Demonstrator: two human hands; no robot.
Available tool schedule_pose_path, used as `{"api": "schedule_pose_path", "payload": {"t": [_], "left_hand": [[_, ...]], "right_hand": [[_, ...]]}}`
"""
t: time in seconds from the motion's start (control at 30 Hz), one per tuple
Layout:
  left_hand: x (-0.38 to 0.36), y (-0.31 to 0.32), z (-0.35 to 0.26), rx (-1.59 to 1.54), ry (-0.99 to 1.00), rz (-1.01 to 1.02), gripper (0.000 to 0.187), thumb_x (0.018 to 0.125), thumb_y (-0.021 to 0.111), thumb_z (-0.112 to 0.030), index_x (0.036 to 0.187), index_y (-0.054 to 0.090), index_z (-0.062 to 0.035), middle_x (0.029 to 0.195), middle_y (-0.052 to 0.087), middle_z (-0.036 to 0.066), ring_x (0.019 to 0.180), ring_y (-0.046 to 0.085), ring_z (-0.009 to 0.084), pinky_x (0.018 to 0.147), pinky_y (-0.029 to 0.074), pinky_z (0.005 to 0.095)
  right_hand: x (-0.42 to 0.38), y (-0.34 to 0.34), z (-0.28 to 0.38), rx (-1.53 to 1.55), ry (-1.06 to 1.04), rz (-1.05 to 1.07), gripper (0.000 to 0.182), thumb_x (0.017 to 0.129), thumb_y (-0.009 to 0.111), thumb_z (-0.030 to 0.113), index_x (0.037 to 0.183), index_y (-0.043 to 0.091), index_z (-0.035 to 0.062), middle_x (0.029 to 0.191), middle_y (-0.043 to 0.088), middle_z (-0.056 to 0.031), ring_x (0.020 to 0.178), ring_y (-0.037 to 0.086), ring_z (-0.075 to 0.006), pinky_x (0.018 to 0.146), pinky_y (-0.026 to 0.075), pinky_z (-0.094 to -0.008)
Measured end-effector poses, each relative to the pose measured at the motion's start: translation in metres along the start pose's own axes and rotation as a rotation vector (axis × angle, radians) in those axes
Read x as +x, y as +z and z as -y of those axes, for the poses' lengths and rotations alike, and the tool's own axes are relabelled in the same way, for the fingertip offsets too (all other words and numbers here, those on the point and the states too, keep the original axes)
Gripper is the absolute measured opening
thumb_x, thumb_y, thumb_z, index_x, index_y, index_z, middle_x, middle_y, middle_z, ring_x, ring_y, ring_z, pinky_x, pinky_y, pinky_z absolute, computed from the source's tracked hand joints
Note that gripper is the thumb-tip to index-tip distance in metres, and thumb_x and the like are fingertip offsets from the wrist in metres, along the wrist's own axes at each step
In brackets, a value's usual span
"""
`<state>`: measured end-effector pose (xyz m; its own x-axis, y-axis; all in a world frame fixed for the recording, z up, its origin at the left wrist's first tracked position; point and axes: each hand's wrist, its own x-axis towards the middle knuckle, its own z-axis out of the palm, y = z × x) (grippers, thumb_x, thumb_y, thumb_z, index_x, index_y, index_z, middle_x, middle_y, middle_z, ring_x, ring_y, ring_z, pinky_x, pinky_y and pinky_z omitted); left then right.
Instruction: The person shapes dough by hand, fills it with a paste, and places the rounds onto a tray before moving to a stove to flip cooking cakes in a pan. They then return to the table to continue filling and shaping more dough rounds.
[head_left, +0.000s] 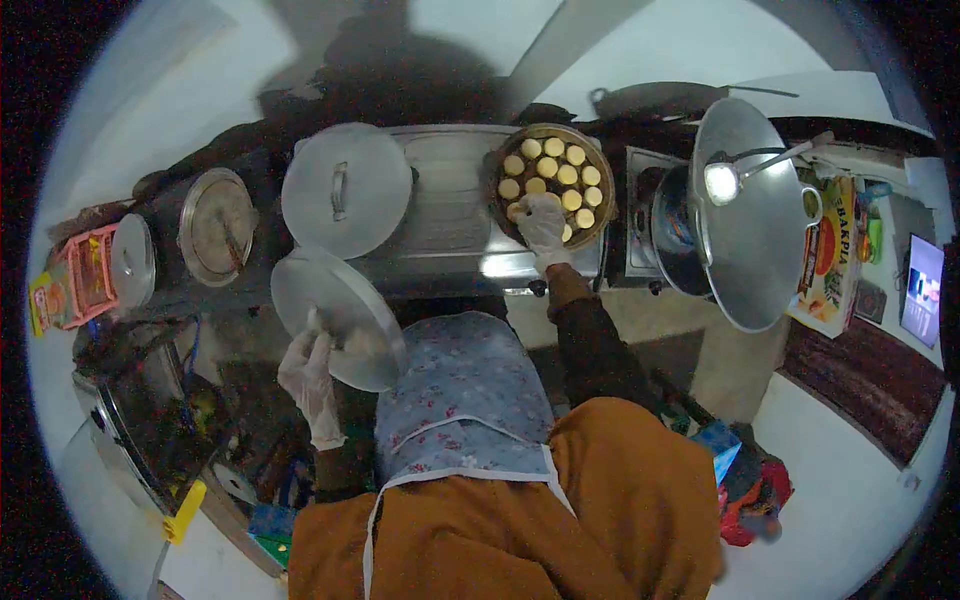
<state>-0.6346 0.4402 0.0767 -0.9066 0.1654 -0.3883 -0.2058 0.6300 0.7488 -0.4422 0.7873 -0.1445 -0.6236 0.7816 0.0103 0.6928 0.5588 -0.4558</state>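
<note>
My left hand [308, 375], in a clear plastic glove, grips the knob of a round metal lid [345, 300], which it holds tilted in front of the stove. My right hand [543, 225], gloved as well, reaches into a round pan [603, 170] on the stove. Its fingers are closed at a small round pastry [515, 212] near the pan's lower left side; they partly hide it. Several more pale round pastries [567, 174] lie spread over the pan's bottom.
Another large lid [345, 190] rests on the stove [450, 190]. At right are a large wok [745, 220] with ladles, a bakpia box [828, 260] and a lit screen [922, 290]. To the left stand a lidded pot [215, 225] and a pink basket [92, 275].
</note>
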Motion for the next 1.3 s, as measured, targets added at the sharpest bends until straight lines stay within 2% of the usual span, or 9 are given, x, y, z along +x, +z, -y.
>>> {"api": "schedule_pose_path", "payload": {"t": [0.23,0.33,0.5,0.73,0.93,0.97,1.13,1.2,1.3], "left_hand": [[0.002,-0.005,-0.001,0.05,-0.016,0.052,0.031,0.087,0.069,-0.013,0.107,0.071,0.0092,0.092,0.071,0.008,0.084,0.062,0.0136,0.082,0.048,0.0278],[0.001,-0.005,0.002,-0.041,0.018,0.06,0.03,0.087,0.07,-0.014,0.108,0.071,0.0083,0.093,0.071,0.006,0.084,0.062,0.0137,0.082,0.048,0.0279],[0.007,-0.006,0.014,-0.123,0.038,0.107,0.031,0.088,0.072,-0.015,0.11,0.071,0.0071,0.094,0.07,0.005,0.086,0.062,0.014,0.082,0.048,0.0288],[0.013,0.008,-0.004,-0.086,0.082,0.163,0.03,0.088,0.07,-0.014,0.106,0.07,0.0096,0.09,0.071,0.008,0.081,0.062,0.0143,0.076,0.048,0.0288],[0.023,0.065,-0.056,0.028,0.325,0.299,0.027,0.09,0.068,-0.017,0.103,0.071,0.0058,0.085,0.07,0.006,0.078,0.063,0.0164,0.073,0.05,0.0318],[0.024,0.088,-0.067,-0.032,0.334,0.329,0.026,0.091,0.067,-0.018,0.102,0.071,0.0055,0.083,0.069,0.006,0.078,0.064,0.0161,0.073,0.051,0.0319],[0.063,0.236,-0.081,0.076,0.517,0.662,0.036,0.092,0.065,-0.028,0.116,0.066,-0.0013,0.111,0.068,0.016,0.091,0.067,0.0275,0.076,0.053,0.0385],[0.088,0.306,-0.075,0.277,0.795,0.54,0.039,0.091,0.064,-0.037,0.114,0.066,-0.0051,0.115,0.067,0.017,0.09,0.066,0.0351,0.075,0.053,0.0442],[0.109,0.356,-0.091,0.178,0.916,0.622,0.046,0.085,0.07,-0.044,0.104,0.067,-0.0015,0.097,0.068,0.016,0.088,0.066,0.0336,0.078,0.052,0.0435]], "right_hand": [[0.002,-0.004,0.006,0.137,0.091,-0.073,0.018,0.073,0.079,0.01,0.087,0.069,0.0037,0.086,0.07,-0.0137,0.09,0.067,-0.0301,0.077,0.052,-0.0412],[-0.007,-0.007,-0.002,0.189,-0.207,-0.154,0.016,0.079,0.071,0.02,0.092,0.068,0.012,0.083,0.065,-0.0131,0.08,0.062,-0.0373,0.068,0.048,-0.0503],[-0.033,-0.003,-0.022,0.516,0.289,-0.095,0.015,0.082,0.072,0.008,0.097,0.071,0.0046,0.088,0.07,-0.0132,0.088,0.065,-0.0289,0.077,0.051,-0.0404],[-0.031,0.015,-0.027,0.048,0.051,-0.054,0.018,0.084,0.07,0.008,0.102,0.071,0.005,0.092,0.07,-0.0132,0.089,0.065,-0.0294,0.078,0.051,-0.0415],[-0.053,-0.05,0.021,-0.12,0.213,-0.135,0.021,0.087,0.069,0.011,0.108,0.069,0.0051,0.097,0.069,-0.0135,0.092,0.065,-0.0311,0.08,0.05,-0.043],[-0.08,-0.031,0.001,-0.102,-0.055,-0.476,0.02,0.089,0.067,0.011,0.108,0.071,0.0055,0.098,0.069,-0.0158,0.095,0.064,-0.0347,0.083,0.05,-0.0437],[-0.177,-0.064,0.023,0.605,0.561,-0.214,0.022,0.088,0.065,0.006,0.108,0.072,0.0008,0.102,0.072,-0.0141,0.095,0.066,-0.025,0.085,0.05,-0.0356],[-0.221,-0.053,0.019,0.745,0.779,-0.217,0.023,0.087,0.066,0.005,0.108,0.073,-0.0011,0.102,0.073,-0.012,0.094,0.066,-0.0186,0.084,0.05,-0.0322],[-0.282,-0.035,0.007,0.752,0.902,-0.33,0.02,0.084,0.071,0.007,0.102,0.074,-0.0014,0.095,0.073,-0.0115,0.087,0.064,-0.0164,0.081,0.051,-0.0317]]}}
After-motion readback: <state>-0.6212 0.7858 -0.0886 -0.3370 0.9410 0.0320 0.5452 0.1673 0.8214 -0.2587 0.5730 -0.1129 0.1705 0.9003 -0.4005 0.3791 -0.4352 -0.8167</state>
